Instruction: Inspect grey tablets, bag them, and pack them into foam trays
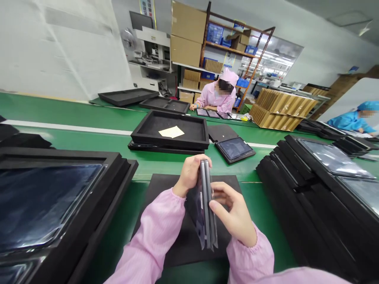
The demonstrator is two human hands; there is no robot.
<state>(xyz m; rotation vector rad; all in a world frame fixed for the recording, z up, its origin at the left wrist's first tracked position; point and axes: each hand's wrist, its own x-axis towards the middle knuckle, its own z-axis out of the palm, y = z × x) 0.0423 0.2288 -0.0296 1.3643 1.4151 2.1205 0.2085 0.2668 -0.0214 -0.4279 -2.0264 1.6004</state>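
Note:
Two thin grey tablets (206,205), pressed face to face with clear film around them, stand edge-on before me. My left hand (191,171) is closed around their far upper end, with the fingers curled over the top. On the right side, my right hand (232,211) grips the pair with thumb and fingertips along the edge. Film sticks out past the lower corners. Below them lies a flat black foam mat (177,248) on the green bench. Their broad faces are mostly turned out of sight.
Black foam trays with film-covered screens are stacked at left (118,193) and right (284,185). Ahead lie a foam tray (142,130) with yellow paper (171,132) and another tablet (235,148). A co-worker (222,92) sits opposite, near stacked cardboard dividers (281,106); another person (355,118) is at far right.

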